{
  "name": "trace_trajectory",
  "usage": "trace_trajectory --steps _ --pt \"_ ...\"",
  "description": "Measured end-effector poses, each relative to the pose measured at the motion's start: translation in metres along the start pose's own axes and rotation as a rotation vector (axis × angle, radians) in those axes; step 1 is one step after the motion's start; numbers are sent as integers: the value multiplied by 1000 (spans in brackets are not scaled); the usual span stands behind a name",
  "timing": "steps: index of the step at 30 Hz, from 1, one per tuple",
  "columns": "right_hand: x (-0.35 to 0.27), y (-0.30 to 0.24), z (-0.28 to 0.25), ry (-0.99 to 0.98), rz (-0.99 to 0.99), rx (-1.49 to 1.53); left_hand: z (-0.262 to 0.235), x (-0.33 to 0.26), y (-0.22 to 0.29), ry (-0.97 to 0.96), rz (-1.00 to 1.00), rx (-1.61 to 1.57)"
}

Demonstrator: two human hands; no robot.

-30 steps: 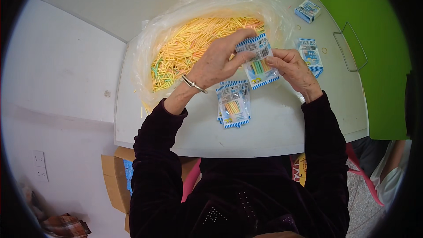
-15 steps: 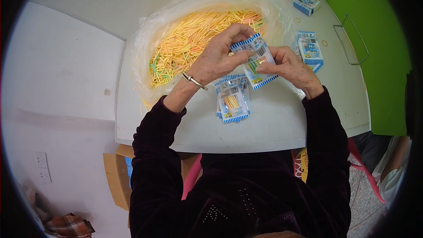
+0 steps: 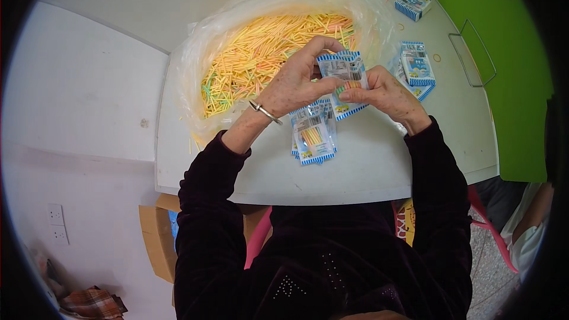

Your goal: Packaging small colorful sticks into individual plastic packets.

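Between my two hands, above the table, is a small blue-and-white packet (image 3: pixel 345 71) with coloured sticks showing through its clear window. My left hand (image 3: pixel 296 80) grips its left side, the thumb lying across the front. On the other side, my right hand (image 3: pixel 388 96) pinches the packet near the window with thumb and fingers. Just below lies a small pile of similar packets (image 3: pixel 313 133), the top one showing yellowish sticks. Behind my left hand, a large clear plastic bag (image 3: pixel 188 77) lies open, full of thin yellow, pink and green sticks (image 3: pixel 261 41).
More packets (image 3: pixel 418 66) lie in a stack to the right, with a packet bundle (image 3: pixel 412 5) farther back. A wire handle (image 3: pixel 472 53) stands by the green panel (image 3: pixel 504 41). Rubber bands lie nearby. A cardboard box (image 3: pixel 156 240) is below the table's left front.
The packet has turned to stand more upright in my hands. My left thumb has moved down towards its window, and my right fingers have shifted slightly.
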State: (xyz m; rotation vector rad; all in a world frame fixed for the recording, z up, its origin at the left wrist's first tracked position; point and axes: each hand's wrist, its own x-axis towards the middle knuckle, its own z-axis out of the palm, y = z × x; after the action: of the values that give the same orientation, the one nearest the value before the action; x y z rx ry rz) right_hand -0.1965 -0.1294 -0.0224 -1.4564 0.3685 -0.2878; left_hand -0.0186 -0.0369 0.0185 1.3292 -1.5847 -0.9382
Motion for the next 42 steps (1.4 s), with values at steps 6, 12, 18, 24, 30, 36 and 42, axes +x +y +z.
trace_trajectory --steps 6,12,18,24,30,36,42 --pt "-3 -3 6 84 102 -231 2 4 10 9 -14 102" --pt "-19 -26 -40 306 -166 -352 -12 -14 21 -13 -173 22" --pt "-21 33 -116 1018 118 -1163 -21 -49 -14 -352 -256 164" --pt "-12 66 -115 1084 -22 -1326 -10 -44 -3 -178 -66 547" --pt "-9 84 -135 1157 -135 -1339 -5 -26 -9 -162 -29 522" --pt "-16 21 -102 1136 -498 -1146 -5 -2 -11 45 19 411" --pt "-15 -20 -26 412 -344 -367 6 30 2 218 217 380"
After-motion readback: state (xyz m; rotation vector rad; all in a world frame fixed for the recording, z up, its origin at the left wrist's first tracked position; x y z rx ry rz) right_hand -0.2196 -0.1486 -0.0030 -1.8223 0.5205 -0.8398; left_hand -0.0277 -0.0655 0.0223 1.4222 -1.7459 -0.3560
